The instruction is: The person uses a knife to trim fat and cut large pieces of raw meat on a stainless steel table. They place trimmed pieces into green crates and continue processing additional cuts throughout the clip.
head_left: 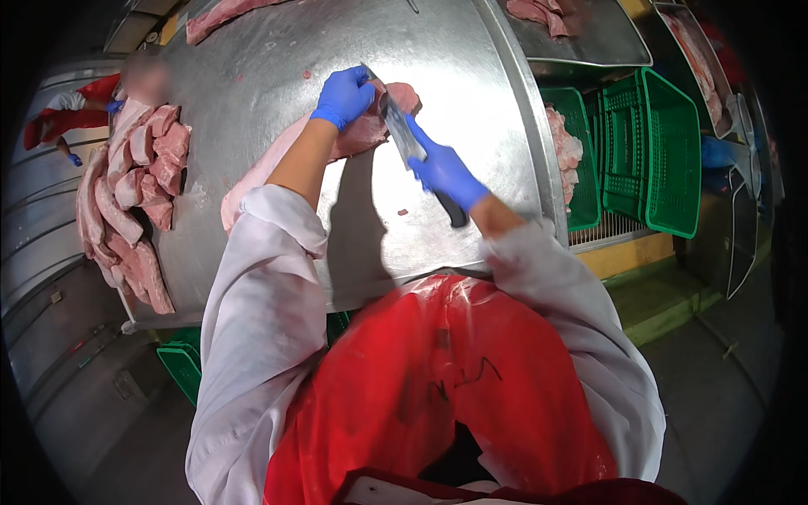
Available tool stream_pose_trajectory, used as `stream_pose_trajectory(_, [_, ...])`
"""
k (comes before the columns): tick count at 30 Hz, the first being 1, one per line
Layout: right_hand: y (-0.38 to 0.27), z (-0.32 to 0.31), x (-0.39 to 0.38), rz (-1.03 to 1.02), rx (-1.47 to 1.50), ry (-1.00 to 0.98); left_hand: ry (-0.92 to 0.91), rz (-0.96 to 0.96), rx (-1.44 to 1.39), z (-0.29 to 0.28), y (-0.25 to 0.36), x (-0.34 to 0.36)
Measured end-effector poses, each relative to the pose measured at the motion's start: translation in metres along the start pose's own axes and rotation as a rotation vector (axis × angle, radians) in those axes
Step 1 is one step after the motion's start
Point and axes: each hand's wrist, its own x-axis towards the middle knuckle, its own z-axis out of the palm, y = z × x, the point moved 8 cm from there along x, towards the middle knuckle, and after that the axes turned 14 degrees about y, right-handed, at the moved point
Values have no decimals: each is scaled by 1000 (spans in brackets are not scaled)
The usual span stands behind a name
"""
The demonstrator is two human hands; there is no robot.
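On the steel table (459, 59), a long pale pink piece of meat (265, 160) lies diagonally. My left hand (341, 99), in a blue glove, is closed on the meat's upper part, its fingers beside the far end of a knife blade. My right hand (446, 177), also gloved, grips the black-handled knife (394, 122), whose long blade crosses the meat. A heap of cut meat pieces (130, 185) lies along the table's left edge, and another strip (223, 17) is at the back.
Green crates (669, 151) stand right of the table, one holding meat trimmings (564, 156). Steel trays with meat (539, 17) are at the back right. A co-worker in red with blue gloves (50, 126) is at the far left. Another green crate (177, 366) is below the table's left end.
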Motion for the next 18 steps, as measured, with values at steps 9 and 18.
stream_pose_trajectory(9, [-2,23,45,-77,-12,173,-155,112,-37,-1,42,23])
stream_pose_trajectory(18, [-32,21,54,16,35,162,-118,330,-68,-8,50,51])
